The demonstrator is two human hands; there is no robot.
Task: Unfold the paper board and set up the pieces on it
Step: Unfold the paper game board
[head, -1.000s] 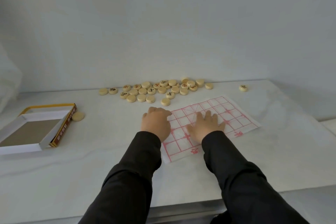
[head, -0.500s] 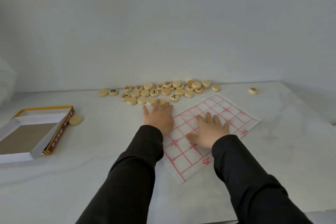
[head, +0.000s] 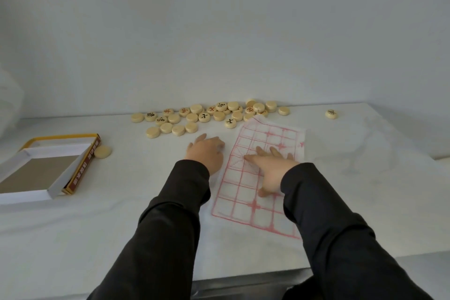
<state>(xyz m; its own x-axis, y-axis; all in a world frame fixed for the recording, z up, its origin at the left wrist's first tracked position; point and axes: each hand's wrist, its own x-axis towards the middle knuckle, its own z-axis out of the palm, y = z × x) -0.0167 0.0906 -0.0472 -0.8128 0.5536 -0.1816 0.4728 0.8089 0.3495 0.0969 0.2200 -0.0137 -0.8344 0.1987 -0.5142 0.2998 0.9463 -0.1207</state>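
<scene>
- Right hand (head: 272,170) lies flat on the paper board (head: 246,204), fingers spread, pressing it to the table (head: 121,226) and gripping nothing.
- Left hand (head: 207,153) sits just left of the board's edge, fingers loose, holding nothing. I cannot tell whether it touches the paper.
- Step, as I judge it: flattening and squaring the sheet. It looks only partly opened.
- Xiangqi pieces (head: 207,114) are heaped beyond my fingertips. The board's far corner reaches the heap, and none sit on the grid.
- Next: open any last fold, then lift the discs one by one onto the lines.
</scene>
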